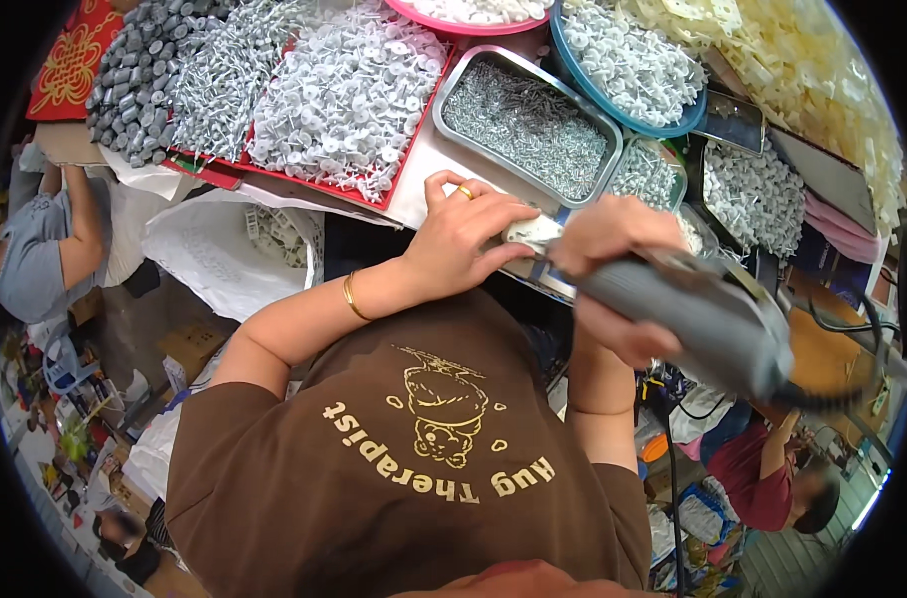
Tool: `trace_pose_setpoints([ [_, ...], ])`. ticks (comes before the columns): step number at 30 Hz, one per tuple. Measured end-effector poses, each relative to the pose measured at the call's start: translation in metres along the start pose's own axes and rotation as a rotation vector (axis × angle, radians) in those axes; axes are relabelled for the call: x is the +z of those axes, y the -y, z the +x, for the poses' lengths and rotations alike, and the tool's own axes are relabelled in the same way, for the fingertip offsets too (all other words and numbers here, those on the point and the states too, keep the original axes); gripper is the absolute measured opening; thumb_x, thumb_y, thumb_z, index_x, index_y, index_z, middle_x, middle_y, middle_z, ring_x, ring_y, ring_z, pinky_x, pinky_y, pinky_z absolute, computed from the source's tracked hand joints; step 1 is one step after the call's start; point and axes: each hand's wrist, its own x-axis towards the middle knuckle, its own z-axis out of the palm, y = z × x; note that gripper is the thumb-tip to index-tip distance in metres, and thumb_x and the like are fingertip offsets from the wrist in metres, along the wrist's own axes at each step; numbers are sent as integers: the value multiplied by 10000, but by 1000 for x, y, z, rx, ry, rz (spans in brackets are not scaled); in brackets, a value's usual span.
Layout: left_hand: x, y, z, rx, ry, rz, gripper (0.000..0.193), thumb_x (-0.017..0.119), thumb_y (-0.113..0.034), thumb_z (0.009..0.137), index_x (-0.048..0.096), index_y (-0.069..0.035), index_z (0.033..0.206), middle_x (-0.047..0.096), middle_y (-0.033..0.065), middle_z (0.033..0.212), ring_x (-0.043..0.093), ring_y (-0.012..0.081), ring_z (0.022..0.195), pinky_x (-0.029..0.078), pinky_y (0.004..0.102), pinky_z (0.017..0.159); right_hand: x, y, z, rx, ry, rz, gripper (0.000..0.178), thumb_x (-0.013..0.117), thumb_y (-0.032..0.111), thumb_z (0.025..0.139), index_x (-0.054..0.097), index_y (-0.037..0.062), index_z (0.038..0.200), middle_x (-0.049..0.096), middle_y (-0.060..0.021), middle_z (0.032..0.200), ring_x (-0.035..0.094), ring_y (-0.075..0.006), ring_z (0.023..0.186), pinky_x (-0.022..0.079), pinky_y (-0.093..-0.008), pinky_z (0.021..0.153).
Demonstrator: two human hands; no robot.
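My right hand (pixel 618 244) is wrapped round a grey electric screwdriver (pixel 692 319), blurred by motion, with its front end toward the left. My left hand (pixel 463 234), wearing a ring, pinches a small white plastic part (pixel 533 233) between thumb and fingers at the table's near edge. The tool's tip is close to this part; whether they touch is hidden behind the right fingers. Just beyond both hands stands a metal tray (pixel 506 162) filled with small screws.
Left of the metal tray, a red tray (pixel 411 140) holds white disc-headed pieces. A blue bowl (pixel 664 132) of white parts and a phone (pixel 730 122) lie right. A white sack (pixel 194 244) hangs below the edge. The tool's black cord (pixel 817 401) trails right. Co-workers sit both sides.
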Motion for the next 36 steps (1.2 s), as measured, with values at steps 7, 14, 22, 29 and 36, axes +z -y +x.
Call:
trace_pose_setpoints([
  [7, -3, -2, 7, 23, 14, -9, 400, 795, -324, 816, 694, -142, 1157, 712, 12, 1061, 621, 196, 975, 279, 438, 985, -7, -7, -14, -104, -89, -24, 821, 527, 853, 814, 505, 39, 923, 514, -42, 661, 502, -132, 543, 422, -262, 500],
  [14, 1, 9, 5, 79, 63, -21, 424, 814, -203, 775, 674, -103, 1162, 713, 38, 1067, 623, 235, 1026, 349, 447, 988, -10, 25, -8, -12, -284, -52, 971, 530, 906, 746, 571, -30, 1001, 562, -77, 702, 577, -176, 614, 459, -239, 594],
  [22, -15, 2, 4, 230, -88, -220, 516, 814, 1, 666, 658, -13, 1158, 728, 137, 1092, 715, 311, 942, 576, 382, 816, -233, -17, 54, -284, -1222, -550, 748, 729, 455, 925, 408, -121, 1278, 605, -239, 1155, 646, -282, 937, 533, -417, 821],
  [29, -121, 21, -25, -403, 19, -393, 418, 508, 144, 894, 651, 9, 1262, 726, 90, 1130, 699, 140, 993, 554, 268, 849, -324, -68, 32, 111, -1024, -34, 565, 716, 360, 949, 595, -74, 1290, 632, -117, 1200, 599, -203, 977, 521, -329, 845],
  [36, -259, 95, -98, -852, 340, -18, 386, 627, 76, 829, 688, -10, 1200, 735, 134, 984, 686, 179, 884, 521, 310, 801, -289, -25, -74, 628, -661, -933, 336, 680, 252, 962, 665, -14, 1166, 698, -81, 880, 650, -174, 791, 514, -338, 707],
])
